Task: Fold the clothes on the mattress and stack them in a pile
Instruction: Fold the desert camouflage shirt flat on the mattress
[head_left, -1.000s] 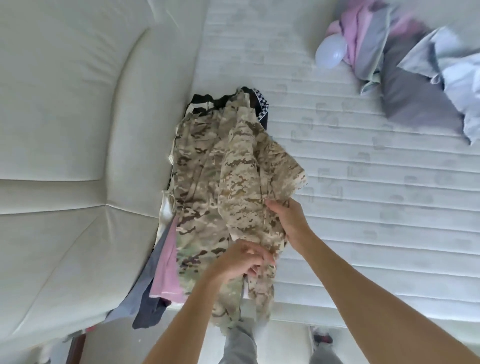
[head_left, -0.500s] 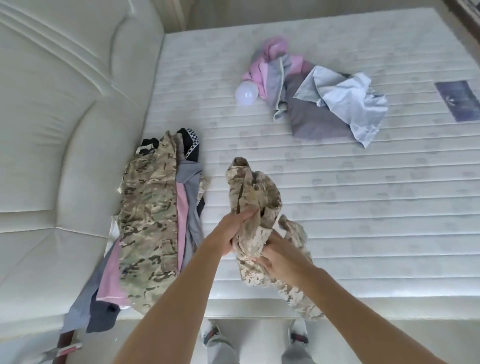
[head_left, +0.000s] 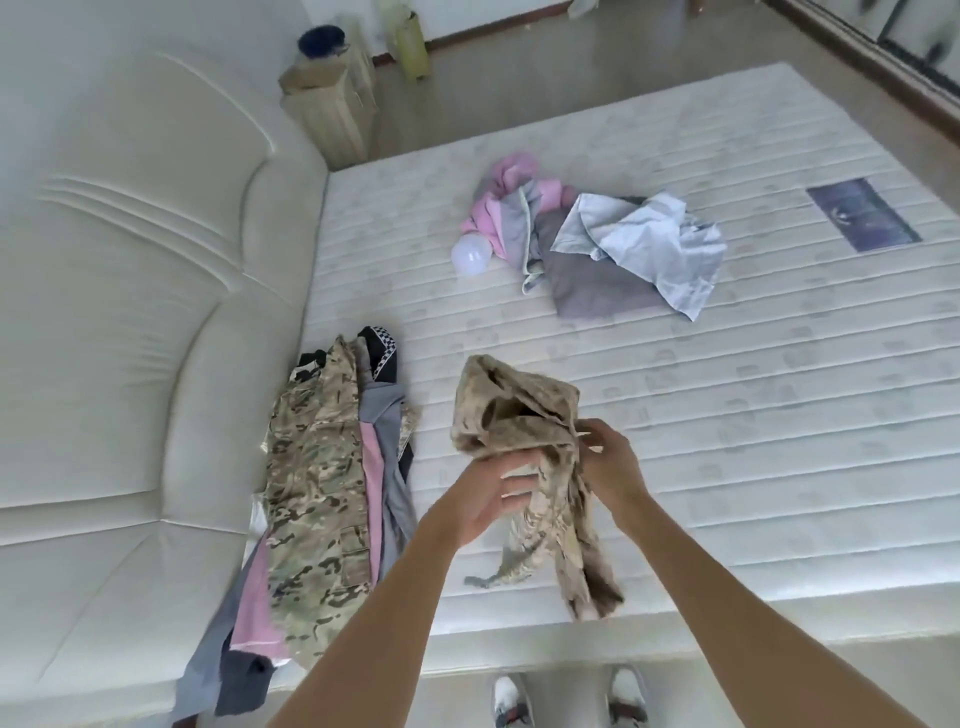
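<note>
I hold a crumpled tan camouflage garment (head_left: 519, 415) above the near part of the white mattress (head_left: 727, 415). My left hand (head_left: 493, 488) grips its middle from the left, and my right hand (head_left: 610, 462) pinches its right edge. The garment's lower part hangs down onto the mattress edge. A pile of folded clothes (head_left: 322, 483) topped by a green camouflage piece lies at the mattress's left side, against the headboard. Unfolded pink, grey and pale blue clothes (head_left: 597, 244) lie in a heap farther back.
A padded white headboard (head_left: 130, 312) runs along the left. A white bulb-like ball (head_left: 470, 254) lies beside the unfolded heap. A purple label (head_left: 862, 215) is on the mattress at the right. A bedside cabinet (head_left: 332, 109) stands beyond. My shoes (head_left: 566, 696) show below.
I lifted the tan camouflage garment off the pile and carried it right over the mattress. My hands shifted their grip on it. The camera tilted up, showing more of the room.
</note>
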